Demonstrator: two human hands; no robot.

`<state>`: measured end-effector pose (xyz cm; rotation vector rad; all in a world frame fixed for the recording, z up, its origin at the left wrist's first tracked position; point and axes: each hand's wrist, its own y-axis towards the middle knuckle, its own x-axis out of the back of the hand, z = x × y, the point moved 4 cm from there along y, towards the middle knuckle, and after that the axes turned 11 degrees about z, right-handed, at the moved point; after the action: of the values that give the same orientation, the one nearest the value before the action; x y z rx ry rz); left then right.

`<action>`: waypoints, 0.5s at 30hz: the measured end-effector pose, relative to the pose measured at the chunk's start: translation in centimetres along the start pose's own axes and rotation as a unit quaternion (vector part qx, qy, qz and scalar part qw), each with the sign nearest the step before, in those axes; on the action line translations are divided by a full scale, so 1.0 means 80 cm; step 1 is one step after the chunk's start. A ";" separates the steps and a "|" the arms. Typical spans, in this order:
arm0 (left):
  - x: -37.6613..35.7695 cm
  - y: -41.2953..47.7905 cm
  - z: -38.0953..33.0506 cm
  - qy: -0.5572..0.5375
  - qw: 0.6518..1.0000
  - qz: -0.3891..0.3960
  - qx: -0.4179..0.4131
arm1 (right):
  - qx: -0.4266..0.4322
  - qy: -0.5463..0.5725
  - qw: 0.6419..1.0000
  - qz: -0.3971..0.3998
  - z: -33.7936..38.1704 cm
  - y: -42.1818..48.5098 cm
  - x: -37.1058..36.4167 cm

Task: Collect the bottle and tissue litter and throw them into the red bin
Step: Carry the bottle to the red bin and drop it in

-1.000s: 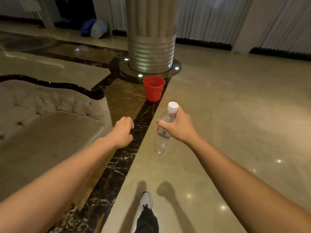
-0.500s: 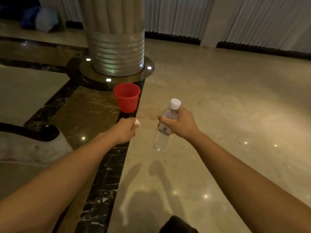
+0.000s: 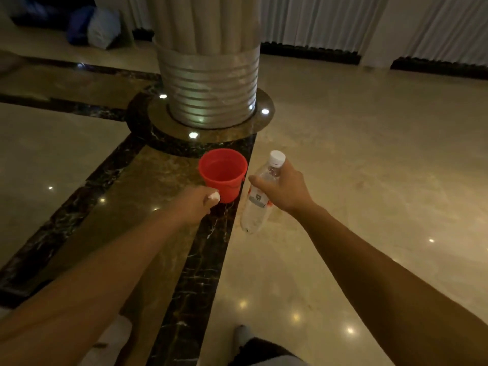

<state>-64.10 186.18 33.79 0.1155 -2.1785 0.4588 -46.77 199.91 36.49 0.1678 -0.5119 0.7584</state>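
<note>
Holding both arms out, you have your right hand (image 3: 284,190) wrapped around the bottle (image 3: 260,196), which tilts cap-up above the floor (image 3: 369,180) just right of the bin (image 3: 223,174). Your left hand (image 3: 196,204) is fisted on the tissue (image 3: 214,196), at the bin's near side.

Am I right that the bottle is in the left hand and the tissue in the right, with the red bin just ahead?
Swapped: the head view shows the bottle in the right hand and the tissue in the left hand. The red bin is just ahead.
</note>
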 end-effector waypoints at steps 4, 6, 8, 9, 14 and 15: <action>0.057 0.091 0.044 -0.004 0.999 -0.004 0.033 | 0.003 -0.011 1.000 0.024 0.014 0.138 -0.003; 0.074 0.135 0.069 -0.006 0.999 -0.002 0.051 | 0.010 -0.015 0.999 0.037 0.013 0.192 -0.009; 0.091 0.191 0.100 0.000 0.998 -0.003 0.066 | 0.020 -0.027 0.998 0.044 0.005 0.256 -0.016; 0.099 0.222 0.116 0.007 0.997 0.001 0.072 | 0.022 -0.033 0.998 0.047 -0.001 0.289 -0.020; 0.140 0.389 0.191 -0.025 0.996 0.030 0.081 | 0.011 -0.050 0.997 0.062 -0.031 0.457 -0.042; 0.148 0.422 0.206 -0.037 0.995 0.040 0.080 | 0.006 -0.060 0.996 0.061 -0.036 0.489 -0.046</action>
<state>-91.97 212.46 24.60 0.1357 -2.2233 0.6851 -75.00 226.75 30.75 0.1960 -0.6368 0.8740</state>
